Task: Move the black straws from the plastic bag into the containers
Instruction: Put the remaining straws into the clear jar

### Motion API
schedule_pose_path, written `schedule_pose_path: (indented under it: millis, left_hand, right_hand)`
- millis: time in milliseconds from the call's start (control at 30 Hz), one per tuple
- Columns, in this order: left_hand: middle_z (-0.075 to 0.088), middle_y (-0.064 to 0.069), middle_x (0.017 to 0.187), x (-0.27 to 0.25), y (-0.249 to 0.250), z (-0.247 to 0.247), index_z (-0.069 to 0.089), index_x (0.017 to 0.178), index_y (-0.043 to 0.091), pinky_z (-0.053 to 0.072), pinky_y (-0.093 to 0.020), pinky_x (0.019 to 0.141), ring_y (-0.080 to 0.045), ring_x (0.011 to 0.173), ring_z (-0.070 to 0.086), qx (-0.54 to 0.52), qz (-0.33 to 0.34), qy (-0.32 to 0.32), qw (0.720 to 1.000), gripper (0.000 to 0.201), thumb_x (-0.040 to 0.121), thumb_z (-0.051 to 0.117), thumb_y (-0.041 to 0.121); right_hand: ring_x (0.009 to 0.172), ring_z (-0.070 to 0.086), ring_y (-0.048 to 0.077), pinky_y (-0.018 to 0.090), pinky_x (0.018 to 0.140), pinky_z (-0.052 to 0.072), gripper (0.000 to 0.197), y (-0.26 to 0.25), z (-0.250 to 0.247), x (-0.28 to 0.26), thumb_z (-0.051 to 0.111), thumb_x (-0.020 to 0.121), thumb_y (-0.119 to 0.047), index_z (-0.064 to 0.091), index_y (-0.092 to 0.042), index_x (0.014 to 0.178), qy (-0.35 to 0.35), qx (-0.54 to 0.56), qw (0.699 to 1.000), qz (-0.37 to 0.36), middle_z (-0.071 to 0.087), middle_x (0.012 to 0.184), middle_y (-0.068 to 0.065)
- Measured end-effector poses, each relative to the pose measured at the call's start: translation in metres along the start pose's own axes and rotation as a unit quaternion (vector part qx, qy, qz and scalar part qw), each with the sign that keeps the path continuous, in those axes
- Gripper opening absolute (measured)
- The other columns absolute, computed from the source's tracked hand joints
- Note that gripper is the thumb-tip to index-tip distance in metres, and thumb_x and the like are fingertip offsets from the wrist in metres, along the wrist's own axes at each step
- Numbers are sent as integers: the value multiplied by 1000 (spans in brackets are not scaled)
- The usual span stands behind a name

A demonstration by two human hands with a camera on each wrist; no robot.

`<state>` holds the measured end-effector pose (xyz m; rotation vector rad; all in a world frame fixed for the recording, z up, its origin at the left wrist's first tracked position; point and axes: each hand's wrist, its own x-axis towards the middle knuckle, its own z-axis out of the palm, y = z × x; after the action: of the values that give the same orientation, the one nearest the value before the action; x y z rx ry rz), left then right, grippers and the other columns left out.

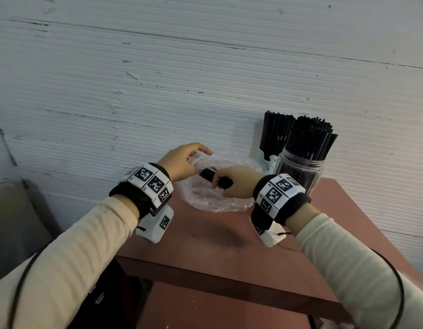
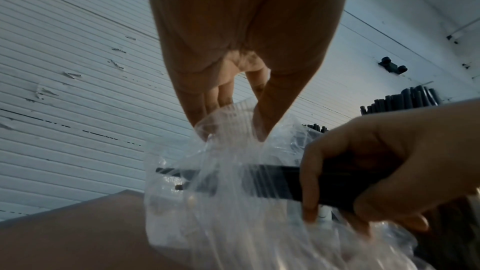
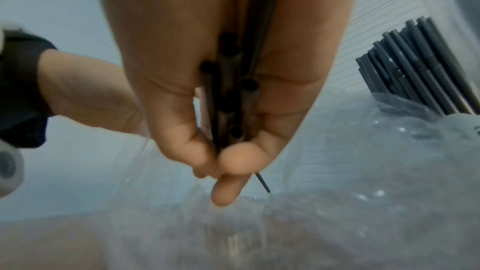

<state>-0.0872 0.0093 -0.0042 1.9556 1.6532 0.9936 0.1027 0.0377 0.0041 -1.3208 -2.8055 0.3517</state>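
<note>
Left hand (image 1: 182, 162) is pinching the plastic bag (image 1: 220, 200) mouth open beside the clear jar (image 1: 300, 172), so the right hand (image 1: 234, 184) fingers (image 2: 310, 182), gripping the straw bundle (image 2: 259, 180), are pulling free.

Bag (image 1: 220, 200): thin clear plastic film, glossy, heavily crinkled. Straws (image 1: 214, 178): black plastic, smooth, dull sheen, hollow ends visible in the right wrist view. Jar (image 1: 300, 172): clear rigid plastic, glossy, ribbed near the rim. Table (image 1: 217, 236): reddish-brown top, smooth, matt, with scuffs. Wall (image 1: 158, 79): white, finely ribbed, matt, chipped in places. Sleeves (image 1: 82, 248): cream knit cloth, matt.
</note>
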Motion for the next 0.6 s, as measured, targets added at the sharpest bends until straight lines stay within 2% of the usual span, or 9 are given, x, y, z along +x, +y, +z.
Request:
schedule_pose_path:
  millis: [133, 200, 267, 367, 433, 500, 533, 600]
  left_hand:
    - [54, 0, 134, 0, 0, 5, 59, 120, 35, 45, -29, 86, -17, 118, 53, 15, 3, 3, 1000, 53, 82, 60, -2]
    - [52, 0, 135, -2, 5, 7, 57, 124, 30, 40, -26, 92, -16, 123, 48, 42, 29, 38, 998, 52, 81, 64, 2]
    - [43, 5, 141, -7, 14, 9, 52, 129, 29, 34, -22, 102, -7, 128, 39, 41, 90, 64, 993, 58, 78, 70, 7]
    - [38, 11, 145, -16, 33, 20, 46, 136, 25, 24, -7, 103, 2, 133, 33, 9, 193, 8, 981, 69, 74, 75, 11]
    - [44, 12, 139, -16, 44, 32, 44, 138, 23, 27, -2, 99, 4, 127, 39, 37, 225, -40, 973, 75, 73, 80, 17]
    - [52, 14, 127, -13, 54, 41, 45, 136, 25, 37, -7, 93, 1, 113, 50, 80, 224, -77, 968, 75, 71, 82, 24]
    - [58, 14, 120, -12, 59, 46, 48, 131, 26, 43, -15, 90, -3, 106, 55, 100, 223, -84, 966, 69, 71, 82, 27]
    - [64, 13, 100, -13, 70, 54, 59, 113, 26, 47, -24, 79, -10, 92, 61, 132, 232, -60, 962, 42, 75, 78, 29]
  right_hand:
    - [88, 53, 14, 23, 75, 40, 26, 6, -9, -11, 66, 82, -16, 67, -24, 106, 24, 10, 1000, -5, 56, 98, -7]
    - [87, 52, 13, 19, 71, 41, 26, 7, -14, -21, 65, 83, -16, 68, -22, 108, 16, 14, 1000, -8, 56, 98, -7]
    - [84, 55, 14, 19, 68, 45, 27, 7, -21, -35, 64, 83, -14, 69, -23, 108, 4, 26, 1000, -10, 59, 100, -5]
    - [84, 62, 19, 30, 75, 53, 31, 7, -36, -58, 62, 82, -10, 68, -25, 108, -10, 46, 999, -16, 64, 104, -2]
    - [82, 63, 16, 30, 75, 54, 30, 6, -46, -72, 64, 82, -13, 68, -28, 106, -14, 51, 998, -22, 66, 102, -2]
    - [73, 61, 8, 23, 65, 51, 27, 5, -55, -86, 65, 82, -13, 68, -29, 104, -14, 59, 998, -34, 66, 98, -4]
    - [69, 58, 3, 18, 61, 47, 26, 5, -59, -93, 66, 82, -13, 69, -29, 103, -14, 63, 997, -38, 65, 94, -7]
    - [61, 55, -3, 12, 56, 41, 25, 5, -67, -105, 66, 81, -14, 70, -31, 100, -10, 62, 997, -40, 62, 84, -13]
